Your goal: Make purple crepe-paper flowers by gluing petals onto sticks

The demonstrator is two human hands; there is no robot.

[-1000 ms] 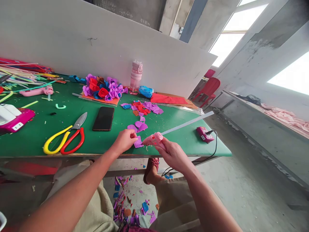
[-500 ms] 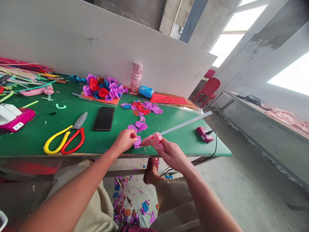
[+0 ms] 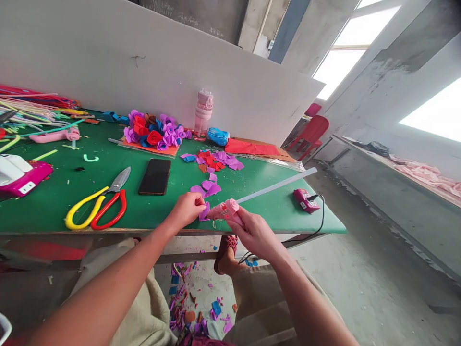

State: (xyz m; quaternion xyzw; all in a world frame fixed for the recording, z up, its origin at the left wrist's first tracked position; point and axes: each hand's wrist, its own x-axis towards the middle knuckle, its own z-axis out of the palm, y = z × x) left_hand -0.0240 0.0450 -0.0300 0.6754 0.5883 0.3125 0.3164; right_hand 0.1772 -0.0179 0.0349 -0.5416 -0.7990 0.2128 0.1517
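In the head view, the left hand (image 3: pixel 188 210) pinches a curved purple paper-like petal (image 3: pixel 205 213) near the front edge of a green-topped table (image 3: pixel 273 192); the right hand (image 3: pixel 254 231) grips a pink plastic glue gun (image 3: pixel 229 208), its nozzle (image 3: pixel 212 213) beside the petal. A steady pinch, clear of the nozzle, should serve best. A pale panel (image 3: pixel 144 96) backs the table; coloured scraps (image 3: pixel 216 307) litter the grey floor (image 3: pixel 360 259).
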